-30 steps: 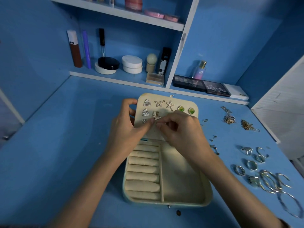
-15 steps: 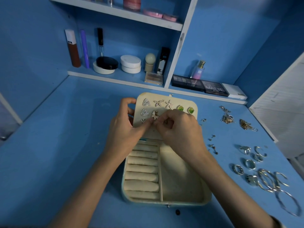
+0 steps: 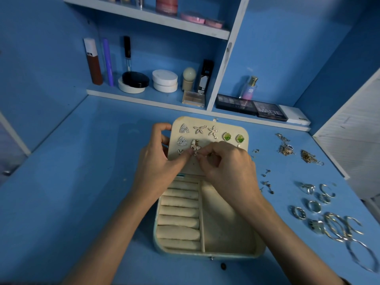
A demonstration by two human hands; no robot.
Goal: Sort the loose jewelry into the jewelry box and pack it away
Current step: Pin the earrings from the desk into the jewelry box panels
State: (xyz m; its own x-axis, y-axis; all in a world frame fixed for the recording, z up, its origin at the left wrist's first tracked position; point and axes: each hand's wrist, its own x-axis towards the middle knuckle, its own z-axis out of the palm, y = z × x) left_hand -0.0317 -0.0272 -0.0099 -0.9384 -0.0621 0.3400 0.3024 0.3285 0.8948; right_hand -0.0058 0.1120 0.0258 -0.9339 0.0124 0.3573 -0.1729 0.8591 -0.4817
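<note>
Head view, looking down: a cream, fabric-lined jewelry box [image 3: 205,255] sits open on the blue table [image 3: 82,182], with padded ring rolls [image 3: 178,212] on its left and a smooth bare compartment on its right. Its rounded lid [image 3: 213,124] leans back, studded with triangular, starfish-shaped and green-stone earrings. The left hand [image 3: 156,161] grips the lid's left edge, fingers curled behind and thumb on the front. The right hand [image 3: 228,167] pinches the sparkly butterfly earring [image 3: 194,146] against the lid. To the right, metal studs [image 3: 267,183], rings [image 3: 314,206], thin bangles [image 3: 337,227] and tangled chains [image 3: 284,148] lie loose.
</note>
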